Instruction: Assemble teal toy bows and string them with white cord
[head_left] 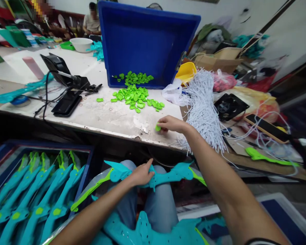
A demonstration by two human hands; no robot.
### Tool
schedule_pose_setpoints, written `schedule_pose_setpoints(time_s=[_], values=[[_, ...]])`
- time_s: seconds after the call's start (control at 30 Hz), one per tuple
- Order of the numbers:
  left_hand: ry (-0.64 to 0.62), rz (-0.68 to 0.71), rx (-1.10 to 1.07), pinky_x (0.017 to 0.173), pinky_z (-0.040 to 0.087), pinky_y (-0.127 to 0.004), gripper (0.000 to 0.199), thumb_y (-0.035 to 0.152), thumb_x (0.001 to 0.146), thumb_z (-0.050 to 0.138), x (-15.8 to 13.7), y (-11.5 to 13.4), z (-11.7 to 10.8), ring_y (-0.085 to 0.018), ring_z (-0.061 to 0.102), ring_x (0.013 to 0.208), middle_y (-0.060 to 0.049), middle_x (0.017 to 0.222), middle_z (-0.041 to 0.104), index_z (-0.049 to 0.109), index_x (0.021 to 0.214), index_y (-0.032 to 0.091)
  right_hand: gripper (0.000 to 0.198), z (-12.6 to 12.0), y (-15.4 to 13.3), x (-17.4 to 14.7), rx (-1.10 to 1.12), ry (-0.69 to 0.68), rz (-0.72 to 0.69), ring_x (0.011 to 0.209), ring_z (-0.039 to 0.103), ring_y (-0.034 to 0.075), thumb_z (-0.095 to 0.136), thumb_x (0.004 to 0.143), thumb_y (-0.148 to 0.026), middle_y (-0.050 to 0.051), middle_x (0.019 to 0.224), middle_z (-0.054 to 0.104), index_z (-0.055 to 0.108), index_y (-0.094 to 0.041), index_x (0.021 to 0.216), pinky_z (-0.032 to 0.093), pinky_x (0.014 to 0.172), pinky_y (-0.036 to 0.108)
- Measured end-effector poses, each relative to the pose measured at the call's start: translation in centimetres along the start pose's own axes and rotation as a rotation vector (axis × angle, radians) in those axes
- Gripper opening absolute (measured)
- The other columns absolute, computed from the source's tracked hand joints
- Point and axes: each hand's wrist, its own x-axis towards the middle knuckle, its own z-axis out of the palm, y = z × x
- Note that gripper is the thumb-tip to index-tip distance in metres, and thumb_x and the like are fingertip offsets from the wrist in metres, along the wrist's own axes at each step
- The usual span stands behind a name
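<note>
Across my knees lies a turquoise toy bow (172,175) with bright green and clear limb ends. My left hand (140,174) is on its middle grip, thumb and index finger on either side of it; the other fingers are partly hidden. Over the front part of the table, my right hand (170,124) pinches a small bright green plastic piece (158,127). A pile of similar green pieces (134,97) lies beyond it, spilling out of a blue crate (142,44) tipped on its side.
Finished-looking bows stand in a blue bin (90,160) at lower left. More turquoise parts (165,234) lie by my lap. White strings (200,105) hang over the table edge at right, near a black fan (231,106) and a phone (266,127). A phone stand (66,75) is at left.
</note>
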Motion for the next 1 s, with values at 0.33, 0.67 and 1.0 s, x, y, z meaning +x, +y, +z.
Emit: schedule_pose_setpoints(time_s=[0.33,0.67,1.0], values=[[-0.065,-0.158,-0.492,0.077,0.045,-0.029,0.029,0.028,0.082,0.055,2.1,-0.4,-0.3,-0.020,0.060,0.090,-0.009,0.100,0.066,0.063,0.105,0.011,0.022,3.5,3.0,-1.9,-0.276,0.483,-0.162,0.088,0.062,0.023,0.065,0.077,-0.026,0.008,0.094,0.070,0.072,-0.017,0.096,0.047,0.084,0.034],[-0.179,-0.349,-0.881,0.060,0.044,-0.025,0.041,0.047,0.091,0.046,2.1,-1.0,-1.3,-0.013,0.058,0.060,-0.005,0.074,0.066,0.064,0.098,0.011,0.021,12.9,3.4,-13.9,0.004,0.417,-0.605,0.099,0.059,0.023,0.059,0.087,-0.031,0.008,0.107,0.068,0.064,-0.021,0.105,0.050,0.085,0.040],[-0.241,-0.277,-0.874,0.056,0.037,-0.021,0.032,0.041,0.084,0.060,1.5,-1.1,-1.5,-0.010,0.053,0.058,-0.002,0.069,0.064,0.066,0.091,0.011,0.018,18.9,5.9,-15.7,0.067,0.364,-0.581,0.114,0.057,0.024,0.053,0.091,-0.030,0.008,0.114,0.066,0.066,-0.024,0.102,0.047,0.095,0.046]])
